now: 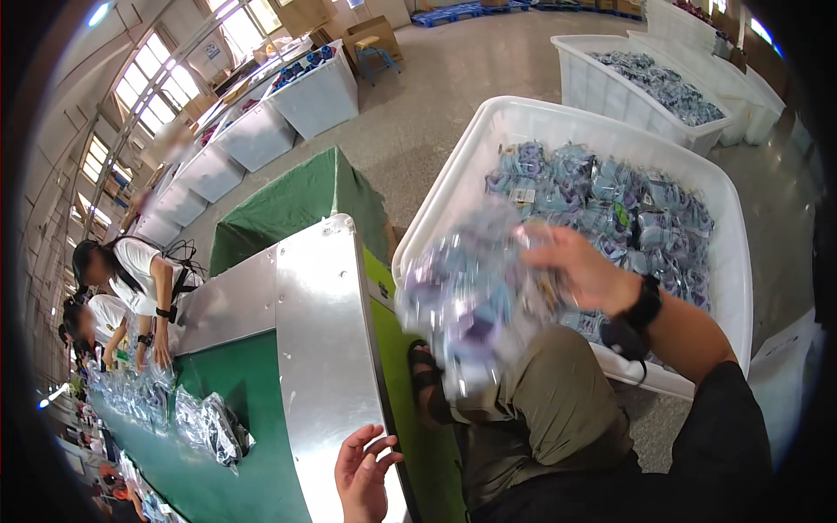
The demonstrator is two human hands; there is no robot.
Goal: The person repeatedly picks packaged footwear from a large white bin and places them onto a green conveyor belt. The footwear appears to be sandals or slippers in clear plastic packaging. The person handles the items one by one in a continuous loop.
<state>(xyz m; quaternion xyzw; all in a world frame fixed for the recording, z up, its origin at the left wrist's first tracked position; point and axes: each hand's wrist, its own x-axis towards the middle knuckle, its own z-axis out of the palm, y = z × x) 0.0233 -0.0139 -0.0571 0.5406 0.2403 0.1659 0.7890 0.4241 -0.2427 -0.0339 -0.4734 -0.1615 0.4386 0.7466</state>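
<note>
My right hand (580, 266) grips a clear plastic bag (471, 296) of light-blue and purple goods that look like shoes; motion blurs it. The bag is over the near left rim of a large white bin (732, 253). Inside that bin lie several similar bags (623, 209), packed in rows. My left hand (364, 475) is empty, its fingers apart and loosely curled, by the edge of the metal end plate (323, 349) of a conveyor. On the green belt (270, 471) rests a clear bag with dark and white goods (212, 427).
Two co-workers (131, 288) reach over bags at the belt's far left. A green cloth-lined bin (288, 196) stands behind the conveyor. Further white bins (641, 96) hold bags at the back right, and more (314, 96) line the left. A blue stool (377, 57) stands beyond.
</note>
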